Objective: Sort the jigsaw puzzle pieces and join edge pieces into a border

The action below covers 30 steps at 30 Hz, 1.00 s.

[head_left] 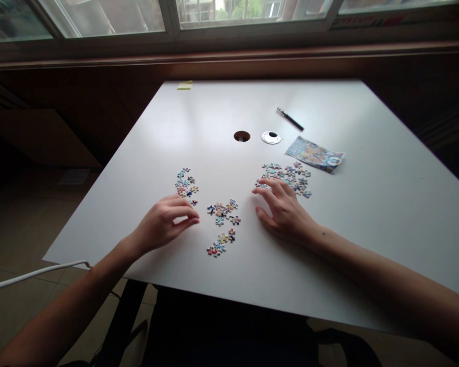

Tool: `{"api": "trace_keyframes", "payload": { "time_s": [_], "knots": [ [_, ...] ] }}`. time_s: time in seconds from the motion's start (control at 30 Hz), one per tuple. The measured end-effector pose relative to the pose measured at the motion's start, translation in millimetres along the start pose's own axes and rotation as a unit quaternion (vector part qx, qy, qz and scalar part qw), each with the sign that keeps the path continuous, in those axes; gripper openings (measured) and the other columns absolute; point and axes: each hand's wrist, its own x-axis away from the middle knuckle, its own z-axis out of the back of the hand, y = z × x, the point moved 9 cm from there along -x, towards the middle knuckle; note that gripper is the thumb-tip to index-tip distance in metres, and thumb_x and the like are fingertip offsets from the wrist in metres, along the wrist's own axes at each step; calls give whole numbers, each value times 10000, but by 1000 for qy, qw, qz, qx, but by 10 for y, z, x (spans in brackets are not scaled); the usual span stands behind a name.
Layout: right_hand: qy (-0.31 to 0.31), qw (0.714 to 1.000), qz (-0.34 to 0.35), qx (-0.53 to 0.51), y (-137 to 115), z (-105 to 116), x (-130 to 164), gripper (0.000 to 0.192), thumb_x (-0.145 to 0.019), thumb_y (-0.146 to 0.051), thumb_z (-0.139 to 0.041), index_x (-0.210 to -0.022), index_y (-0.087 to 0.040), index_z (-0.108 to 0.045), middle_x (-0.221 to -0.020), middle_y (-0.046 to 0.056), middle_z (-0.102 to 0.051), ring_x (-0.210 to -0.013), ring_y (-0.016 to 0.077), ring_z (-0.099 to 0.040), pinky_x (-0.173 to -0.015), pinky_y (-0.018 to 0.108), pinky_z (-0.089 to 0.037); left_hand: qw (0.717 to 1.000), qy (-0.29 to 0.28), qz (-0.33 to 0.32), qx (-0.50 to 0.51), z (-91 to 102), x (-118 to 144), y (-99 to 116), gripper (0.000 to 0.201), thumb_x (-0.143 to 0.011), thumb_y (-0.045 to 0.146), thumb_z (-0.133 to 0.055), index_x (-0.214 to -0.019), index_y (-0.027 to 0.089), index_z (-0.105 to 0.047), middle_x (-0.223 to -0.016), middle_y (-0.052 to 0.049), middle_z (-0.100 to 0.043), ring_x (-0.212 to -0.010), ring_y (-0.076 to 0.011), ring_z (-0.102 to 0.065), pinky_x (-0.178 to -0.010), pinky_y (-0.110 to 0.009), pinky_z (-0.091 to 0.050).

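Small colourful jigsaw pieces lie in groups on a white table (222,117). One cluster (186,183) sits just beyond my left hand (164,221), whose fingers curl down onto the tabletop near it. A middle group (224,213) and a lower strip of joined pieces (222,243) lie between my hands. My right hand (281,209) rests flat with fingers spread, its fingertips touching the near edge of the largest scatter of pieces (288,177). Neither hand visibly holds a piece.
A colourful printed picture sheet (314,154) lies beyond the right scatter. Farther back are a black pen (289,119), a round cable hole (241,136), its white cap (271,137) and a yellow sticky note (184,85). A white cable (34,273) hangs at the left.
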Motion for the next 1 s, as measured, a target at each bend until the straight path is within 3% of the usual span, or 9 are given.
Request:
{"api": "trace_keyframes", "payload": {
  "time_s": [0.1,0.2,0.3,0.5,0.6,0.73,0.87,1.0],
  "knots": [
    [2,1000,2,-2,-4,5,-1,339,-901,-267,-544,-1237,-230,-520,-1364,152,-482,-1324,353,-388,-1093,585,-359,996,-57,-59,31,-260,24,403,108,-948,260,-626,-934,228,-729,-891,-28,-705,-825,-148,-603,-805,-306,-452],
    [1,1000,1,2,-2,5,0,334,-904,-270,-543,-1234,-224,-519,-1359,154,-483,-1323,352,-389,-1094,579,-361,994,-88,-68,2,-414,49,543,124,-955,258,-610,-969,269,-732,-894,-13,-701,-838,-153,-582,-807,-316,-404],
    [-2,1000,0,4,-3,0,3,330,-906,-271,-539,-1231,-216,-518,-1356,156,-484,-1329,349,-381,-1096,570,-365,991,-116,-54,-42,-395,65,430,129,-961,300,-608,-994,309,-732,-904,-1,-699,-858,-161,-569,-795,-322,-362],
    [-5,1000,-3,5,2,-11,3,328,-909,-279,-535,-1232,-223,-519,-1364,151,-478,-1329,349,-378,-1095,575,-361,985,-118,-8,-129,35,49,-122,105,-935,316,-652,-994,323,-739,-939,17,-715,-903,-168,-598,-804,-329,-330],
    [-4,1000,-3,2,-3,-9,2,330,-909,-275,-535,-1234,-225,-515,-1362,149,-478,-1326,345,-380,-1094,569,-363,983,-109,-1,-145,118,4,-186,86,-928,316,-657,-948,306,-739,-943,25,-723,-916,-174,-607,-808,-332,-336],
    [-4,1000,-1,2,-15,-4,1,326,-908,-271,-536,-1229,-220,-513,-1362,151,-479,-1321,340,-384,-1096,559,-363,991,-63,-38,-110,-19,-79,192,149,-968,314,-591,-957,272,-734,-1026,-6,-730,-1017,-197,-598,-896,-350,-381],
    [-2,1000,-2,3,-19,4,-1,325,-906,-276,-545,-1224,-213,-516,-1360,155,-480,-1321,341,-383,-1090,549,-373,986,-79,-89,-118,-311,-63,586,250,-958,372,-604,-1191,322,-678,-1293,-14,-662,-1193,-255,-544,-987,-409,-376],
    [0,1000,-2,-4,-22,15,-4,320,-907,-270,-542,-1224,-231,-519,-1361,143,-479,-1320,339,-384,-1084,555,-375,980,-83,-114,-139,-331,46,603,272,-950,374,-615,-1204,295,-672,-1343,-24,-641,-1198,-262,-561,-1003,-429,-373]
  ]
}}
